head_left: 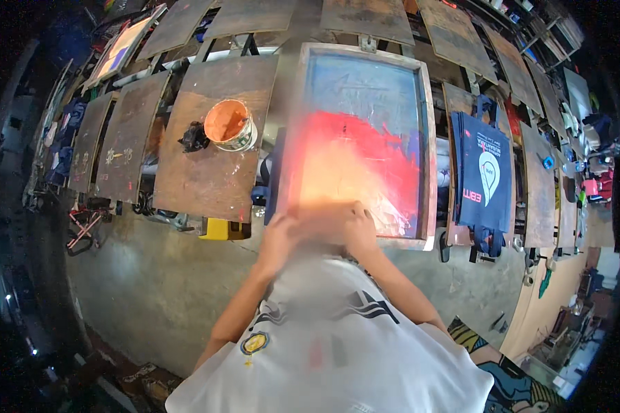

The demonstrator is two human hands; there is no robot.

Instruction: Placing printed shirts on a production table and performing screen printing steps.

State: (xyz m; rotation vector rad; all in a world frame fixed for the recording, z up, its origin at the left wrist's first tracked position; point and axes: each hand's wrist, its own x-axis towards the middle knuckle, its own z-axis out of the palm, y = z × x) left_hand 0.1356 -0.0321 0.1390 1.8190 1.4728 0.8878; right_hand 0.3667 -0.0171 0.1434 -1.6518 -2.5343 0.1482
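Observation:
Both my hands are at the near end of a wooden-framed printing screen [427, 138]. Bright red-orange ink [344, 141] covers much of its mesh, while the far part looks blue-grey. My left hand [281, 237] and my right hand [359, 227] have curled fingers around the two ends of a brownish squeegee [322, 221], which lies across the screen's near edge. A blurred streak down the middle of the view hides the squeegee's detail and its lower edge.
On a brown board [186, 179] to the left stands a tub of orange ink [231, 127] beside a crumpled black thing [194, 138]. Dark blue tote bags [486, 172] lie on the board at right. A yellow box [224, 229] sits under the left board. More boards line the far side.

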